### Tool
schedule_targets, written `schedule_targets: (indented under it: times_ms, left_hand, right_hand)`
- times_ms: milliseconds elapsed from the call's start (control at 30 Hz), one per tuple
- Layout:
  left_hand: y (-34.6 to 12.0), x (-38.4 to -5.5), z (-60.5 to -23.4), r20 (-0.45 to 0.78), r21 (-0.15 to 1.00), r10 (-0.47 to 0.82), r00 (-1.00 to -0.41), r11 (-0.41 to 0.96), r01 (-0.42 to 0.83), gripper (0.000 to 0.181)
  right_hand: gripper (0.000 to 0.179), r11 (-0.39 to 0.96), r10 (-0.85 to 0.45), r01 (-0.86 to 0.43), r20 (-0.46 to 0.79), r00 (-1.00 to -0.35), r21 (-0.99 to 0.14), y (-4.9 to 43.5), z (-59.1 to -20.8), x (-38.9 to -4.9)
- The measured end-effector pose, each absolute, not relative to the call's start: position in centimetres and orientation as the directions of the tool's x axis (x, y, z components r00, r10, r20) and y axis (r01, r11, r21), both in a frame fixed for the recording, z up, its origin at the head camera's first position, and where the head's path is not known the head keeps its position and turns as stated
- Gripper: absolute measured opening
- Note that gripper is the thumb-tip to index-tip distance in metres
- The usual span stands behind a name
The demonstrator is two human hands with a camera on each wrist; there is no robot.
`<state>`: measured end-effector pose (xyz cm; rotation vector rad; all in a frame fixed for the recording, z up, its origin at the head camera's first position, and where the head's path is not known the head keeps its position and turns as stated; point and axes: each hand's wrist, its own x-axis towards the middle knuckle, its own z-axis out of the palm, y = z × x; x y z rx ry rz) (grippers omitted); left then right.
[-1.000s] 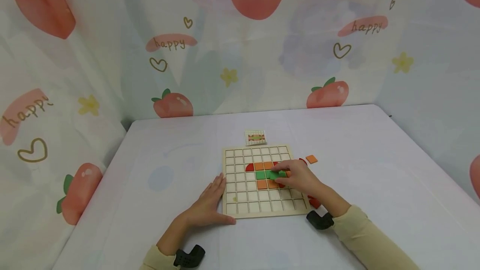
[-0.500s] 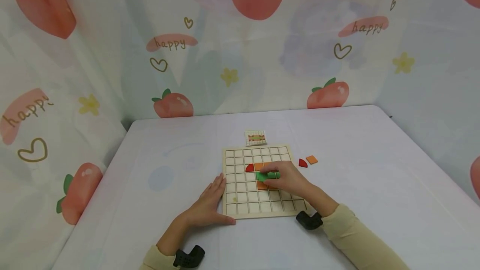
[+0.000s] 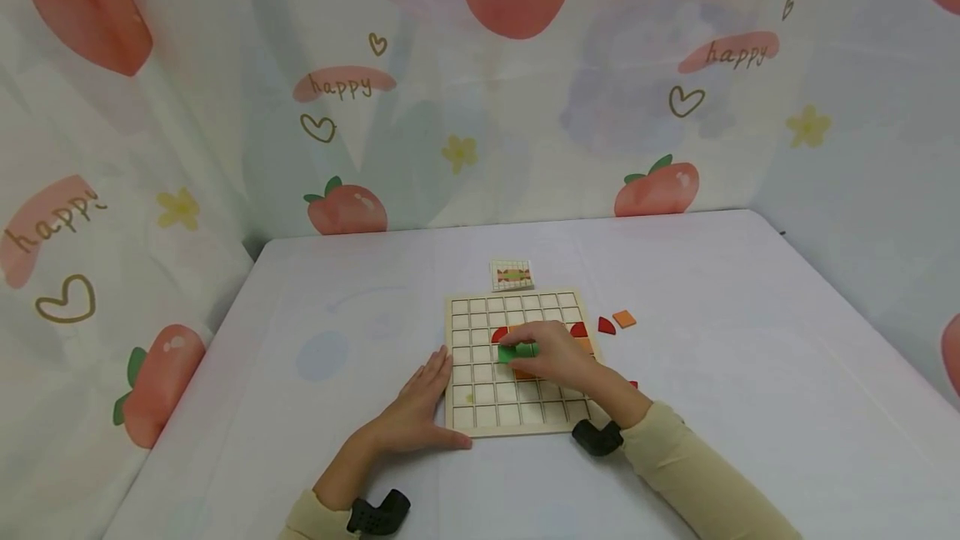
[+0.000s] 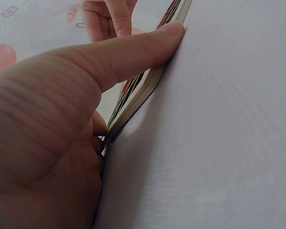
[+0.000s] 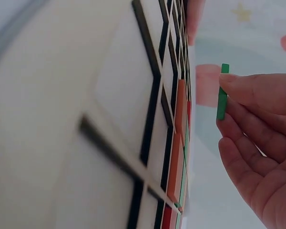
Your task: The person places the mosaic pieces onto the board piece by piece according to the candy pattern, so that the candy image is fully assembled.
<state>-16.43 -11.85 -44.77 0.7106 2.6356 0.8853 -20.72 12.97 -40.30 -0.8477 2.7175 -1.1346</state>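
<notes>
A wooden grid board (image 3: 480,415) lies on the table, with red, orange and green tiles set in its middle cells. My right hand (image 3: 551,354) is over the board and pinches a green square tile (image 5: 222,93) between thumb and fingers. In the right wrist view that tile is seen edge-on, held clear of the board's surface. My left hand (image 3: 416,407) lies with extended fingers along the board's left edge. Its thumb (image 4: 138,55) rests against the board's near edge in the left wrist view. Part of the tile pattern is hidden under my right hand.
Behind the board lies a small pattern card (image 3: 512,275). To the right of the board are a loose red quarter-round tile (image 3: 606,326) and an orange tile (image 3: 624,319). Another red piece (image 3: 633,384) shows partly beyond my right forearm.
My right hand has moved left across the board, carrying the green tile toward the left end of the coloured pattern. My left hand stays in place.
</notes>
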Motion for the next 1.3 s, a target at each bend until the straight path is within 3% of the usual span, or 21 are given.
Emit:
schedule_targets:
  times_ms: [933, 1300]
  left_hand:
    - [-11.9, -16.5, -44.9, -0.090, 0.625, 0.535, -0.840, 0.687, 0.371, 0.118]
    - [-11.9, -16.5, -44.9, -0.089, 0.622, 0.532, -0.842, 0.690, 0.371, 0.119]
  right_hand:
    - [0.026, 0.639, -0.500, -0.445, 0.101, -0.860, -0.628, 11.3, -41.4, -21.3]
    - [0.025, 0.687, -0.418, -0.385, 0.098, -0.903, -0.617, 11.0, -41.4, -21.3]
